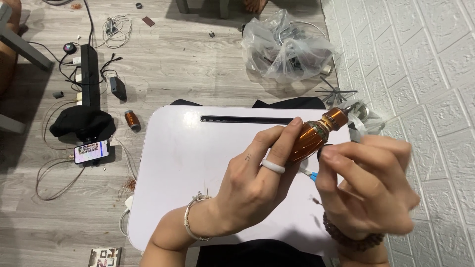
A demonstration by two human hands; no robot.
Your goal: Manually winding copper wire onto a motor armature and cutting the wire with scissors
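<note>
My left hand [257, 183] grips a copper-wound motor rotor [316, 133] with a shiny metal end, holding it above the right side of a white lap table [188, 163]. A pale ring sits on one finger and a thin bracelet on the wrist. My right hand [366, 188] is blurred, fingers curled close beside the rotor's lower side, touching or nearly touching it. It wears a dark bead bracelet. A small blue-tipped tool [310, 174] lies on the table under the hands.
A clear plastic bag of parts [287, 47] lies on the wood floor beyond the table. A copper wire spool [132, 120], a phone [91, 151], a black power strip [90, 74] and cables sit at left. A white brick-pattern wall panel [425, 74] runs along the right.
</note>
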